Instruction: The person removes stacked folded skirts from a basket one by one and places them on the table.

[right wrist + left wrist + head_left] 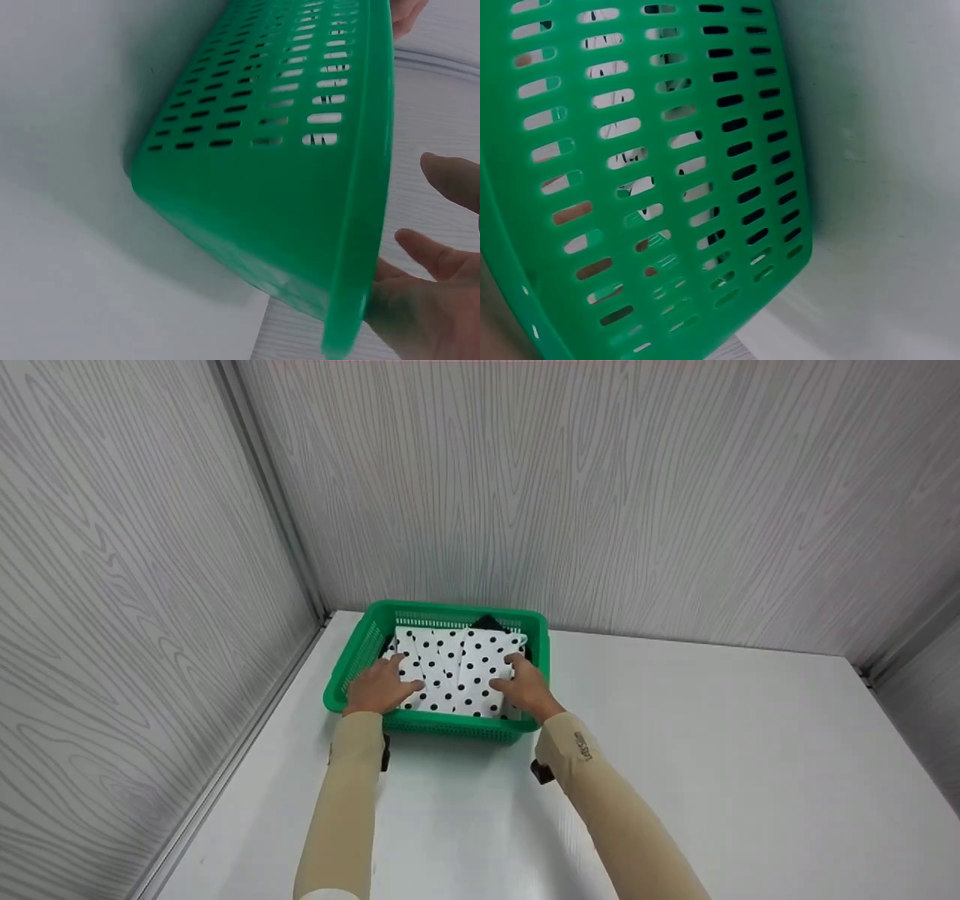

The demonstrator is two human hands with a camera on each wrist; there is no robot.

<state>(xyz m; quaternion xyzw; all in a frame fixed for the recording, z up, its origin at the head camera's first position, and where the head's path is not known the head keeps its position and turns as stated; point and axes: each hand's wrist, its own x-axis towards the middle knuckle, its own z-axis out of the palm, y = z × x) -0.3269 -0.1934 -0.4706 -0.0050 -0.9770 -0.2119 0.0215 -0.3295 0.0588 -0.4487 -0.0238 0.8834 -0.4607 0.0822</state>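
Observation:
A folded white cloth with black polka dots (469, 667) lies in a green plastic basket (450, 722). Over the cloth's left side reaches my left hand (376, 686), thumb and fingers spread apart. My right hand (527, 688) is at the cloth's right side in the same way, fingers spread near its edge. In the right wrist view this hand (431, 307) shows loose, parted fingers beyond the basket rim (367, 187). Whether the fingertips touch the cloth is hard to tell. The left wrist view is filled mostly by the slotted basket wall (652, 150).
Something black (487, 622) pokes out behind the cloth in the basket. The basket stands on a white table (712, 750), close to the back wall (600, 495) and near the left wall (135, 585). Table surface extends to the right and in front.

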